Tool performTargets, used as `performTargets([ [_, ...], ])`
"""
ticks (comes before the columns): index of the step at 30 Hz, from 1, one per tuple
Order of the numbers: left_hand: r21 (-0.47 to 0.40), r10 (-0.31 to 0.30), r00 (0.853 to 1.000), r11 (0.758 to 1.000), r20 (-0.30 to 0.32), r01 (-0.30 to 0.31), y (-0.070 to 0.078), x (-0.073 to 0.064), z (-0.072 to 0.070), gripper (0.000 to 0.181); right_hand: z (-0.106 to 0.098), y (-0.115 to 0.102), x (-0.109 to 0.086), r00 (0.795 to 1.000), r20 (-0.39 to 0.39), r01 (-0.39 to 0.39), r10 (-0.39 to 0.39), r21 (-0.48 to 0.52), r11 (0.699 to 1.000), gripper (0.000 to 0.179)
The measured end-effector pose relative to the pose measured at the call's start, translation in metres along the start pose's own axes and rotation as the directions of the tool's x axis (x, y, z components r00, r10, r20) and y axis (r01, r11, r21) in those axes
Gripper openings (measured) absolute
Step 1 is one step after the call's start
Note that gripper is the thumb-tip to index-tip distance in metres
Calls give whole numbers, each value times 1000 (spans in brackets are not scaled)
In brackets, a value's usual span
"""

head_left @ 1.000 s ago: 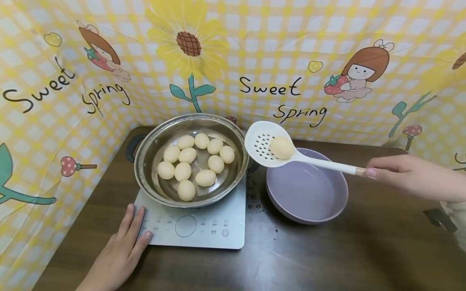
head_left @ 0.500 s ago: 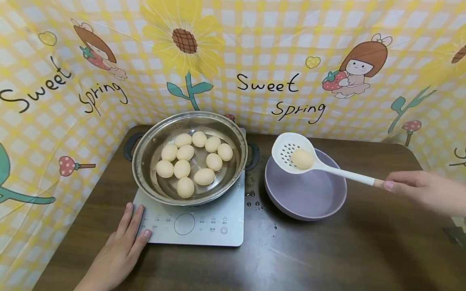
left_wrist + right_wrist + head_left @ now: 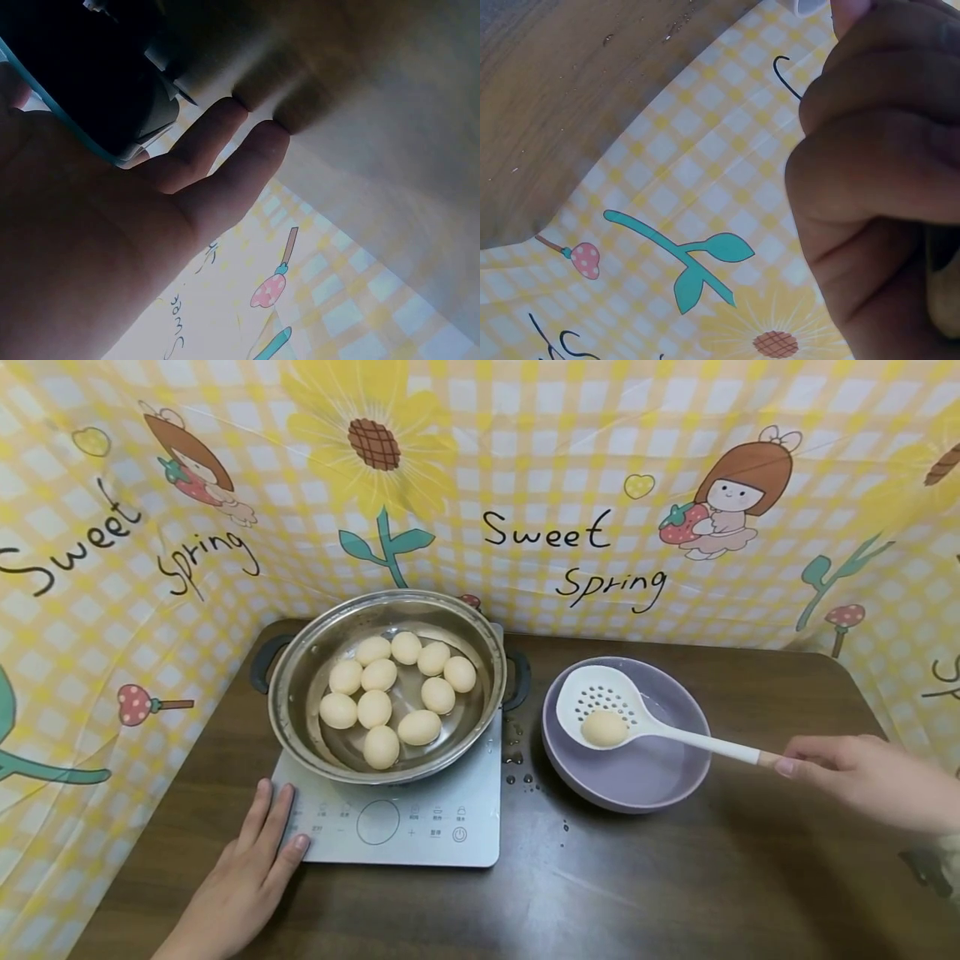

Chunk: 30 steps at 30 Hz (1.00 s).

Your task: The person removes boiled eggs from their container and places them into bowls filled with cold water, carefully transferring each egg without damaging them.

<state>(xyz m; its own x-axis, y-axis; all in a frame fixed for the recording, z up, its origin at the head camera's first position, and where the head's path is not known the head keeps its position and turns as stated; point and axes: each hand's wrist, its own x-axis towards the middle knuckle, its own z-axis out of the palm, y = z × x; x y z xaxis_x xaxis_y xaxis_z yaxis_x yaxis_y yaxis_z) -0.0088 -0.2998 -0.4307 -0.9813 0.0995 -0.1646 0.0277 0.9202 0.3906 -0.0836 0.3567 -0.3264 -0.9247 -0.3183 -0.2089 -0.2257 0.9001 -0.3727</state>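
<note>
A white slotted spoon (image 3: 681, 735) with a wooden handle end is held by my right hand (image 3: 873, 781), its fingers curled round the handle in the right wrist view. One pale egg (image 3: 604, 728) lies in the spoon's perforated head, tilted low over the purple bowl (image 3: 558, 764). To the left, a steel pot (image 3: 288, 727) with several eggs (image 3: 375, 708) in shallow water stands on a white induction cooker (image 3: 472, 810). My left hand (image 3: 243, 872) rests at the cooker's left front edge, fingers stretched out. The left wrist view shows two straight fingers beside its dark edge.
Water drops (image 3: 513, 758) dot the brown wooden table (image 3: 600, 893) between cooker and bowl. The pot's dark side handle (image 3: 517, 679) sticks out toward the bowl. A yellow checked cloth (image 3: 480, 443) with flowers and lettering covers the walls behind and at the left.
The spoon with its egg has moved right from beside the pot, then down into the bowl's opening. The egg has shifted toward the near rim of the spoon. My left hand has stayed put.
</note>
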Motion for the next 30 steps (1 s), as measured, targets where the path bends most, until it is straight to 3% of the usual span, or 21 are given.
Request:
performTargets([
  [4,-2,9,1000,1000,-15,-9,0,0,0,70,4,0,-1,997,-64,38,-42,-60,997,10],
  [8,-2,16,1000,1000,-24,-16,0,1,1,70,8,2,-4,981,-157,91,-113,-139,986,6],
  [14,-1,20,999,1000,-29,-20,-1,1,2,70,9,3,-7,966,-222,90,-135,-200,976,5],
  [24,6,14,1000,1000,-18,-14,-1,0,1,69,12,5,-12,935,-309,104,-172,-225,969,9],
  [30,9,24,1000,1000,-17,-24,-2,2,1,69,13,5,-14,897,-361,182,-255,-223,958,11],
])
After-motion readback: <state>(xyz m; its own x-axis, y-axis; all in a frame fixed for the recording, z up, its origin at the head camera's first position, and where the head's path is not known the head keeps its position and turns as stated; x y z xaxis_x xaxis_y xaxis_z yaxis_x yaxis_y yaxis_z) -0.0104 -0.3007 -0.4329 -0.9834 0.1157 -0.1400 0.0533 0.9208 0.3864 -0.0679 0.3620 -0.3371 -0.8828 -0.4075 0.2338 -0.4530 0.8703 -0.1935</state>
